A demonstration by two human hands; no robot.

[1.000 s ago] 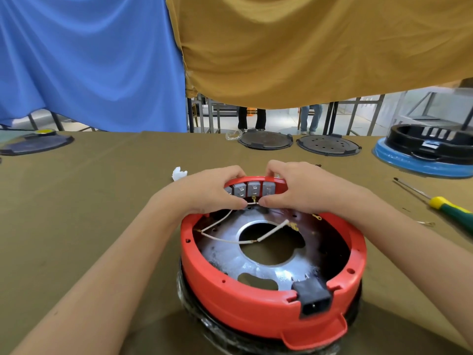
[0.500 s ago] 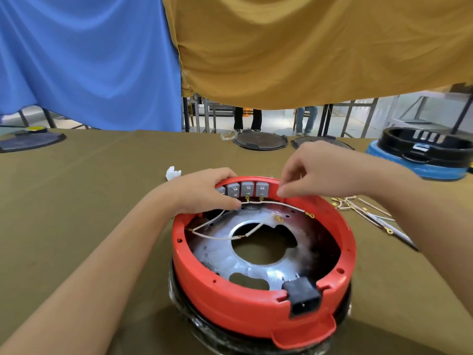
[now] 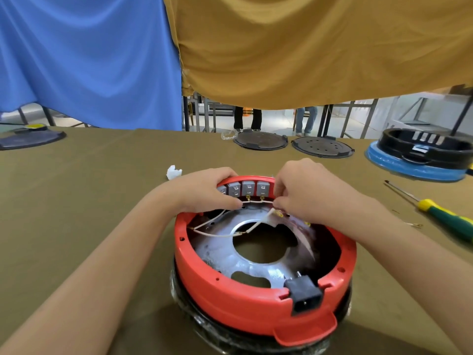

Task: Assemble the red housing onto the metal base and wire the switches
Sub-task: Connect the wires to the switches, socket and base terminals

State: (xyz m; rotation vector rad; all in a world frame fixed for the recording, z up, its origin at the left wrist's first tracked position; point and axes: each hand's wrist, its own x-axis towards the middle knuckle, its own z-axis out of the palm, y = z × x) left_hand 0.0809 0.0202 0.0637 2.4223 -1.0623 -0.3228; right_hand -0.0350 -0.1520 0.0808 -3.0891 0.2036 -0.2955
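The round red plastic housing (image 3: pixel 256 301) is seen seated on the silver metal base plate (image 3: pixel 230 260), at six o'clock on the olive-covered table (image 3: pixel 76 201). At the housing's twelve-o'clock rim a row of grey rectangular switches (image 3: pixel 248 189) is mounted. The rim beside the switches is gripped by the left hand (image 3: pixel 204 190), fingers curled over it, presumably to steady the assembly. A thin white wire (image 3: pixel 256 201), run beneath the brass switch terminals, is pinched by the right hand (image 3: pixel 302 193), probably so that a connector can be pressed home. Further white leads (image 3: pixel 220 234) are draped loosely across the plate's central opening. A black power socket (image 3: pixel 304 295) is set at five o'clock. A green-and-yellow-handled screwdriver (image 3: pixel 440 213) lies untouched at three o'clock.
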